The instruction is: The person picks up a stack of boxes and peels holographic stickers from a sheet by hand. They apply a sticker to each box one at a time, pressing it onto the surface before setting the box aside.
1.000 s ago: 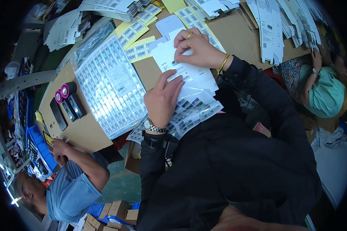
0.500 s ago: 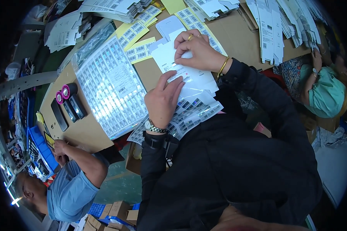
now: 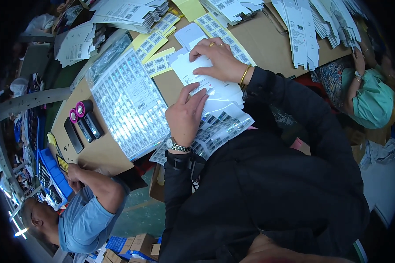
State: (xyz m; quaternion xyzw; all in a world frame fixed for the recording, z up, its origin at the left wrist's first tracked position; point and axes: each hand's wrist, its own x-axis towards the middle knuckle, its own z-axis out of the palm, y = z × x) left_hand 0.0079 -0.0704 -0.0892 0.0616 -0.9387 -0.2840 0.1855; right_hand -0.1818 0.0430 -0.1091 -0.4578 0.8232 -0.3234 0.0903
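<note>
While both hands are working over the stack of white sheets (image 3: 208, 87) near the middle of the brown worktop (image 3: 272, 48), the left hand (image 3: 185, 115) is lying flat with its fingers spread, pressing down on the lower part of the stack rather than gripping anything. The right hand (image 3: 217, 60) is resting on the upper part, fingers loosely curled and bearing down on the paper; whether its fingertips are pinching an edge cannot be told from here. The stack is sitting on top of printed label sheets (image 3: 221, 129) that are fanning out toward the person's body, with a large glossy sheet of small labels (image 3: 129, 107) lying just beside it on the left and yellow label sheets (image 3: 156, 44) beyond it.

The white sheets are looking thin, light and limp, so they are likely bending and sliding over one another easily, and the smooth labels beneath are probably offering little friction. A corner or free edge seems the sensible place for taking hold, with the other palm pinning the rest flat. Creasing and smudging look like the main risks.

At the lower left, another person in a blue shirt (image 3: 81, 223) is working at the worktop's edge.
</note>
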